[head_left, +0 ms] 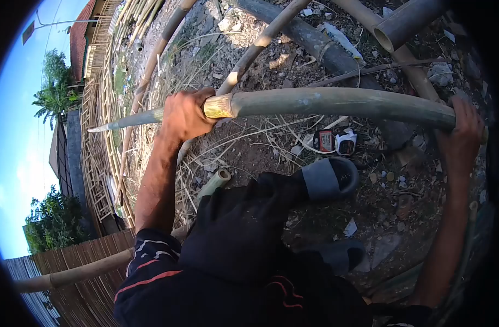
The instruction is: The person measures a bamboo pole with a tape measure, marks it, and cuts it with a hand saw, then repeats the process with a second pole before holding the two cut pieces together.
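Note:
A long green bamboo pole (pixel 342 103) lies across the view in front of me, with a pale yellow scraped band near its left part. My left hand (pixel 185 115) is closed around it just left of that band. Toward the right end, my right hand (pixel 465 124) wraps over the pole, its fingers partly in shadow. The pole's thin left end tapers to a pale tip beyond my left hand. Below the pole, a white and black tape measure (pixel 346 143) lies on the ground beside a small black and red item (pixel 323 141).
Other bamboo poles (pixel 249 54) cross the ground ahead, one a thick dark pole (pixel 309 41). A short cut bamboo piece (pixel 214 182) lies near my left leg. My feet wear grey slide sandals (pixel 321 182). Stones, strips and litter cover the soil. A bamboo fence (pixel 78 278) stands at left.

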A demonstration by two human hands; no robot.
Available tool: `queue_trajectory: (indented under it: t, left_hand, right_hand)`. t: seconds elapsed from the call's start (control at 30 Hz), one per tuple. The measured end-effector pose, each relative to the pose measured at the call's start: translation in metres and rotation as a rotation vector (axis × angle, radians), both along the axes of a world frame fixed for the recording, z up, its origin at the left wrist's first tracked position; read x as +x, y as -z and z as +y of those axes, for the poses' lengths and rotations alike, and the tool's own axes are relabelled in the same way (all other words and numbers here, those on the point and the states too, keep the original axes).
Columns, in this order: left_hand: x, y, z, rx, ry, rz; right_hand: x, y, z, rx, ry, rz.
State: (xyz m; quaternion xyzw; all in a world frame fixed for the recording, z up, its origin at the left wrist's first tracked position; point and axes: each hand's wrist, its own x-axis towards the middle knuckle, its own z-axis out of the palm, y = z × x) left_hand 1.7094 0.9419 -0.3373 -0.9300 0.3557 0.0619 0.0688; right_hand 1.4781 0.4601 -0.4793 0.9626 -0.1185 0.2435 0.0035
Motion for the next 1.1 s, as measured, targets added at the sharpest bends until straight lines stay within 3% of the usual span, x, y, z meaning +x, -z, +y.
queue_trajectory:
  t: [0.13, 0.27, 0.33, 0.37, 0.43, 0.57, 0.63, 0.7, 0.77, 0.83, 0.87, 0.93, 1.03, 1.1]
  left_hand:
    - [0.015, -0.010, 0.025, 0.080, -0.173, -0.042]
    - [0.049, -0.009, 0.087, 0.036, -0.203, -0.150]
    - [0.086, 0.004, 0.134, -0.065, -0.249, -0.201]
    - [0.109, 0.012, 0.159, -0.163, -0.262, -0.236]
    - [0.140, 0.017, 0.184, -0.052, -0.521, -0.215]
    - [0.175, 0.058, 0.198, 0.250, -0.628, -0.158]
    - [0.194, 0.111, 0.221, 0.167, -0.637, -0.116]
    - [0.162, 0.145, 0.164, 0.151, -0.756, -0.521]
    - [0.156, 0.184, 0.141, -0.123, -0.821, -0.575]
    - [0.148, 0.192, 0.123, -0.083, -0.850, 0.022]
    - [0.137, 0.202, 0.117, -0.102, -0.839, 0.024]
    - [0.101, 0.220, 0.102, -0.247, -0.598, 0.001]
    - [0.077, 0.196, 0.071, -0.219, -0.487, 0.009]
    - [0.082, 0.203, 0.090, -0.258, -0.438, -0.002]
  right_hand:
    - [0.090, -0.013, 0.000, -0.084, -0.042, -0.138]
    - [0.171, -0.048, 0.051, -0.072, -0.005, 0.043]
    - [0.180, -0.065, 0.087, -0.082, -0.015, -0.007]
    - [0.173, -0.063, 0.100, -0.080, -0.054, -0.136]
    - [0.151, -0.039, 0.119, 0.210, -0.139, -0.369]
    - [0.074, 0.002, 0.133, 0.405, -0.116, -0.100]
    - [0.045, 0.018, 0.137, 0.473, -0.139, -0.086]
    - [0.025, 0.020, 0.141, 0.510, -0.166, -0.048]
    - [0.012, 0.016, 0.144, 0.512, -0.158, -0.064]
    - [0.002, 0.011, 0.136, 0.527, -0.164, -0.064]
    - [-0.001, 0.010, 0.134, 0.518, -0.162, -0.052]
    - [-0.007, 0.007, 0.131, 0.526, -0.158, -0.055]
    - [-0.014, 0.002, 0.127, 0.513, -0.125, -0.069]
    - [-0.014, -0.006, 0.123, 0.508, -0.128, -0.062]
